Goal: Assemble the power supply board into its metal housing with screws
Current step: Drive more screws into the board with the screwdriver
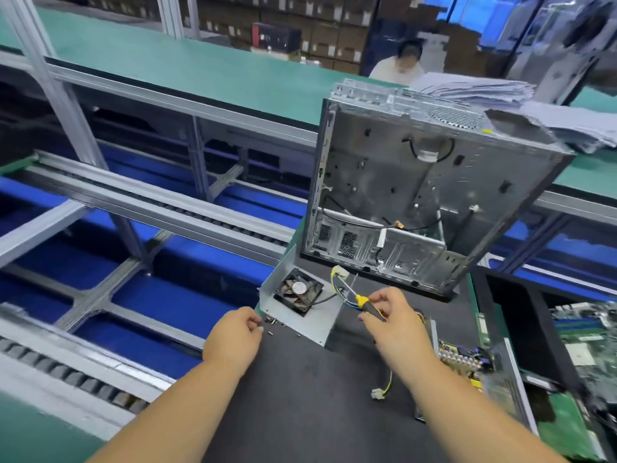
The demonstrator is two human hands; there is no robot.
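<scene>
On black mat: grey metal housing [302, 307] w/ fan [298, 293] inside

An electronics assembly line on a factory floor: a long green-topped workbench [187, 66] runs beside an aluminium-framed roller conveyor [140, 208]. Just in front of the bench, an open computer chassis [410, 182] stands on a black work mat [300, 379]. Beyond the bench, another worker [399, 63] sits before stacked cardboard cartons [334, 31]. Circuit boards [587, 335] lie right of the chassis.
</scene>
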